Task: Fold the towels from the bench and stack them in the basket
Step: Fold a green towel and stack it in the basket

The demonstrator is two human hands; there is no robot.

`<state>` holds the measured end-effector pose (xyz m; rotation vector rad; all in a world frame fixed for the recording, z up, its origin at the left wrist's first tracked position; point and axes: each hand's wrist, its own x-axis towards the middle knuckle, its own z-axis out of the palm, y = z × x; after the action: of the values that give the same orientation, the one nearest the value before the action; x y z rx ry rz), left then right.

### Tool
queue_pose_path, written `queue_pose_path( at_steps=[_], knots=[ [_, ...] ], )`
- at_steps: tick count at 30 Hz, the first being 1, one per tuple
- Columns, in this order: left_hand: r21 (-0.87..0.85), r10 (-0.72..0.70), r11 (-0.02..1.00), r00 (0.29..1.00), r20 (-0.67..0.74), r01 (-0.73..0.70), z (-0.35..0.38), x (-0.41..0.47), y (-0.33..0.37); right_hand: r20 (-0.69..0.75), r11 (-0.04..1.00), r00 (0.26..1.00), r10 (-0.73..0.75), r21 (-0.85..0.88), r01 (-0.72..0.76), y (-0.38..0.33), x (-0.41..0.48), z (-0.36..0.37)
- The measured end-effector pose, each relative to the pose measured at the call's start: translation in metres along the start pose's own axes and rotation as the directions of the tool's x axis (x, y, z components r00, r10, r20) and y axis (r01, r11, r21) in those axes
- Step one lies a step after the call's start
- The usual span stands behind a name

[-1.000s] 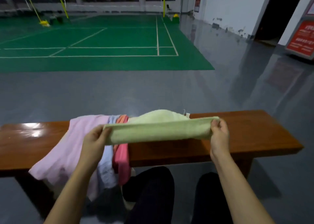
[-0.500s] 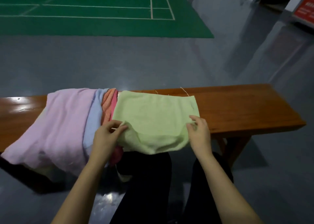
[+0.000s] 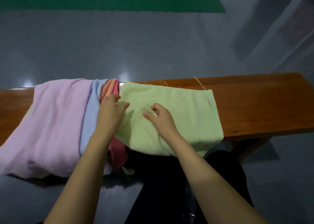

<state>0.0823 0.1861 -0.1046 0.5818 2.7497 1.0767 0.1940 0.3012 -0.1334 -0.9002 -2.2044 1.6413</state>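
A glossy grey floor (image 3: 119,45) fills the upper view, with the edge of a green court mat (image 3: 102,0) along the top. A long brown wooden bench (image 3: 254,104) runs across the middle. Over its left part hangs a large lilac towel (image 3: 51,121), draped past the near edge. Beside it lie a light blue towel (image 3: 91,108), an orange towel (image 3: 108,88) and a pink towel (image 3: 119,149), bunched together, the pink one hanging below the near edge. A pale green towel (image 3: 186,115) lies spread across the bench centre, its near part hanging over the edge onto dark trousers (image 3: 161,181). Loose threads trail from its far edge. The left hand (image 3: 111,109) rests flat with fingers extended at the green towel's left edge. The right hand (image 3: 159,115) pinches a small fold of the green towel near its middle. The forearms hide part of the blue and green towels.
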Motion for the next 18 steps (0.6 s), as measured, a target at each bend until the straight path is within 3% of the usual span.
queue_pose_path(
  at_steps=[3,6,9,11,13,16,18],
  knots=[
    [0.350,-0.062,0.936,0.997,0.042,0.043,0.013,0.022,-0.003,-0.020,0.999,1.000,-0.006,-0.042,0.006,0.009,0.006,0.003],
    [0.427,-0.126,0.900,0.991,0.051,0.092,0.022,0.032,0.003,-0.009,0.997,1.000,-0.028,-0.077,0.028,0.011,0.009,0.002],
    [0.224,-0.179,0.964,0.972,0.150,0.143,0.021,0.046,0.012,0.009,0.996,0.999,-0.048,-0.076,0.049,0.012,0.009,0.000],
    [-0.084,-0.197,0.972,0.955,0.223,0.220,0.018,0.052,0.019,0.020,0.996,0.998,-0.056,-0.072,0.057,0.013,0.009,-0.001],
    [-0.332,-0.153,0.921,0.974,0.168,0.202,0.017,0.052,0.024,0.036,0.995,0.998,-0.058,-0.074,0.060,0.012,0.008,-0.002],
    [-0.469,-0.107,0.876,0.993,0.045,0.115,0.014,0.047,0.024,0.045,0.996,0.998,-0.054,-0.071,0.057,0.010,0.005,-0.003],
    [-0.540,-0.083,0.837,0.996,0.036,0.089,0.012,0.042,0.025,0.044,0.999,0.998,-0.051,-0.011,0.052,0.006,0.001,-0.006]
  ],
)
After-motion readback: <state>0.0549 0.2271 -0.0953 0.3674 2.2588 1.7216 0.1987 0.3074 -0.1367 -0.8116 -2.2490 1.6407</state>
